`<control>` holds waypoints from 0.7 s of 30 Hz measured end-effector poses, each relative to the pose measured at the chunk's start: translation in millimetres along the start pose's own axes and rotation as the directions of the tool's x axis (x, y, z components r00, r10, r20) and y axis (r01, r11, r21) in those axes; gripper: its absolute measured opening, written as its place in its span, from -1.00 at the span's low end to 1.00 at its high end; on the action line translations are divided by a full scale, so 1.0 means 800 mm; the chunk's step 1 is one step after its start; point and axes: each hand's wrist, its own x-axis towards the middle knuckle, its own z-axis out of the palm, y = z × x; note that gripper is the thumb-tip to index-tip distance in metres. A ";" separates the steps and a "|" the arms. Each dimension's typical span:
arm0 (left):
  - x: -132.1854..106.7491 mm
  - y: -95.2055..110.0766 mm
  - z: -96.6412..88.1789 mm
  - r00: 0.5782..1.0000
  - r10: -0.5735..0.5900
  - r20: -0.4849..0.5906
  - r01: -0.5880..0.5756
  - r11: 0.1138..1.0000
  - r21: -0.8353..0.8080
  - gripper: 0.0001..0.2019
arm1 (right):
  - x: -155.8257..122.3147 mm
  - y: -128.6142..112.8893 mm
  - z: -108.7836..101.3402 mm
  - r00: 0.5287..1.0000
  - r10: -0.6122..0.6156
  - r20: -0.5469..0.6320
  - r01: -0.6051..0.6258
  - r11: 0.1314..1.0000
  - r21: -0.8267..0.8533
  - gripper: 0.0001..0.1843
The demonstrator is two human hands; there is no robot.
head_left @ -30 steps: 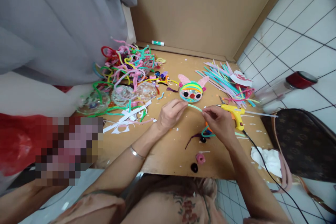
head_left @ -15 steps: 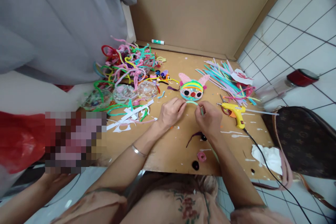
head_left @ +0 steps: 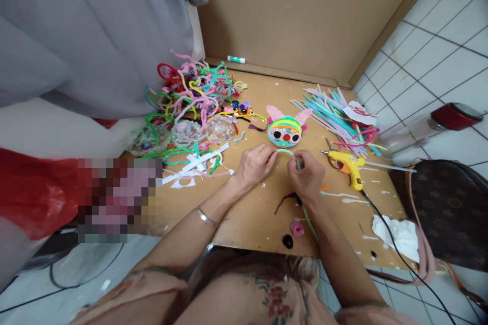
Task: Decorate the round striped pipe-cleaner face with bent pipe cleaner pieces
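My left hand (head_left: 256, 163) and my right hand (head_left: 307, 176) are both pinched on a light green pipe cleaner (head_left: 286, 152) that bends in an arc between them, its long tail trailing under my right wrist. Just beyond the hands lies a round craft face (head_left: 285, 129) wound from coloured pipe cleaners, with pink ears, two googly eyes and a red nose. It rests on a brown board table (head_left: 263, 213).
A tangled pile of pipe cleaners (head_left: 194, 91) lies far left, a bundle of straight ones (head_left: 335, 114) far right. A yellow glue gun (head_left: 348, 165) with its black cord sits right of my hand. Clear plastic domes (head_left: 186, 134), white paper scraps (head_left: 194, 165), a crumpled tissue (head_left: 396, 233), a red-lidded jar (head_left: 427, 127) and a brown bag (head_left: 446, 208) surround it.
My right hand moved left toward my left hand, bending the green pipe cleaner from nearly straight into an arc. The view shifted slightly.
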 end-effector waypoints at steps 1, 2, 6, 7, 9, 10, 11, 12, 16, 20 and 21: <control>0.000 0.000 0.001 1.000 -0.001 0.005 0.001 1.000 -0.001 -0.76 | -0.001 0.001 0.000 1.000 0.004 -0.003 -0.004 1.000 0.007 -0.88; 0.000 0.001 0.001 1.000 0.002 0.010 -0.002 1.000 -0.002 -0.76 | -0.002 0.002 0.000 1.000 0.009 -0.004 -0.009 1.000 0.014 -0.88; -0.001 0.004 0.000 1.000 0.015 0.016 -0.015 1.000 0.002 -0.77 | -0.006 0.003 -0.001 0.999 0.037 0.011 -0.038 0.998 0.045 -0.88; -0.001 0.005 -0.001 1.000 0.017 0.017 -0.017 1.000 0.001 -0.77 | -0.007 0.003 -0.001 0.999 0.039 0.013 -0.040 0.998 0.050 -0.88; -0.002 0.007 -0.002 0.999 0.019 0.026 -0.019 1.000 -0.005 -0.77 | -0.008 0.002 -0.001 0.999 0.043 0.013 -0.044 0.997 0.059 -0.88; -0.002 0.008 -0.002 0.999 0.022 0.032 -0.021 1.000 -0.009 -0.77 | -0.008 0.002 -0.001 0.999 0.046 0.011 -0.046 0.997 0.065 -0.88; -0.002 0.009 -0.002 0.999 0.025 0.038 -0.024 1.000 -0.012 -0.77 | -0.008 0.002 -0.001 0.999 0.049 0.007 -0.049 0.996 0.071 -0.88; -0.002 0.010 -0.002 0.999 0.029 0.042 -0.028 1.000 -0.014 -0.77 | -0.008 0.002 -0.002 0.999 0.054 0.000 -0.053 0.996 0.076 -0.88; -0.003 0.011 -0.002 0.998 0.041 0.047 -0.041 0.999 -0.018 -0.76 | -0.007 0.001 -0.004 0.998 0.057 -0.009 -0.056 0.994 0.095 -0.87; -0.002 0.011 -0.001 0.998 0.041 0.053 -0.041 0.999 -0.007 -0.75 | -0.006 0.002 -0.004 1.000 0.023 -0.005 -0.022 0.993 0.119 -0.87; -0.002 0.010 -0.001 0.998 0.039 0.056 -0.039 0.999 -0.006 -0.74 | -0.006 0.002 -0.004 1.000 0.018 -0.006 -0.017 0.993 0.117 -0.86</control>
